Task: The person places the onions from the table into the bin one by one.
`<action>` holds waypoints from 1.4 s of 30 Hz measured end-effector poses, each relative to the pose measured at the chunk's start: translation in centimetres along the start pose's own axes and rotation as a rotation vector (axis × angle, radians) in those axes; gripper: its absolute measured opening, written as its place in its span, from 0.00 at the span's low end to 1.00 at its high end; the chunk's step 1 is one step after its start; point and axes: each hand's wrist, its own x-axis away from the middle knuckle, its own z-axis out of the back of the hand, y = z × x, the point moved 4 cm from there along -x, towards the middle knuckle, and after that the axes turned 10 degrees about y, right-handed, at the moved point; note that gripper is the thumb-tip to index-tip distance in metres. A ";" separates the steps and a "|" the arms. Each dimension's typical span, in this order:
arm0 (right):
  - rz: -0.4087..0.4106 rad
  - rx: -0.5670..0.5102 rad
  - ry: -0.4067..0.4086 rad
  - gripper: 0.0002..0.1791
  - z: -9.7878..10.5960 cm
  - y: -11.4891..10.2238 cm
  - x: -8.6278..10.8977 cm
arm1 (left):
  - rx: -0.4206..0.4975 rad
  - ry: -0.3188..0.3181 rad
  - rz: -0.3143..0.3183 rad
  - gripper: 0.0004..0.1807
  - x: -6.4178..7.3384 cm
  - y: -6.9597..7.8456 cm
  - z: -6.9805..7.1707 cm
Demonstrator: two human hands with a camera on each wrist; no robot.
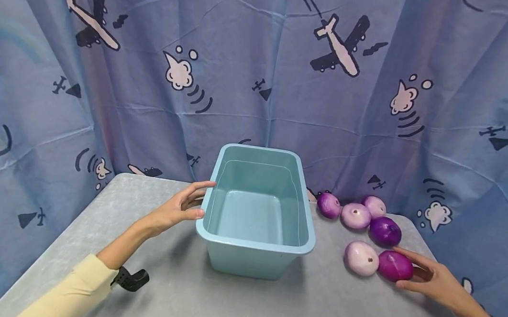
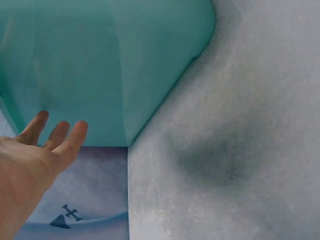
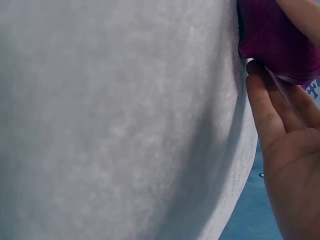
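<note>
A light blue plastic tub stands on the grey table, its inside bare. At its left rim is my left hand, thumb and fingers spread along the edge; the left wrist view shows this hand with loosely bent fingers beside the tub's wall. On the right, my right hand holds a magenta red onion between thumb and fingers, the onion still low by the tabletop. In the right wrist view the fingers lie against the onion. A paler onion sits against its left side.
Behind the held onion lie a dark purple onion, two pale ones and a smaller purple one near the table's back edge. A blue curtain with printed planes hangs close behind the table. A black strap circles the left wrist.
</note>
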 end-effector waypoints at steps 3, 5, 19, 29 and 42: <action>-0.025 0.001 0.010 0.40 0.1 0.0 0.1 | -0.023 0.010 -0.013 0.39 -0.1 0.3 0.1; -0.053 0.023 0.023 0.40 0.2 0.1 0.1 | -0.037 0.012 -0.022 0.39 -0.2 0.4 0.1; 0.000 0.009 0.102 0.37 1.8 -2.5 -0.8 | -0.050 0.023 -0.032 0.37 -0.3 1.0 0.5; 0.049 -0.022 0.100 0.38 0.5 -6.1 -2.5 | -0.046 0.051 -0.031 0.36 -0.5 0.7 0.8; 0.148 -0.101 0.030 0.39 -1.9 -10.7 -6.0 | -0.076 0.085 -0.013 0.32 -1.8 1.1 1.1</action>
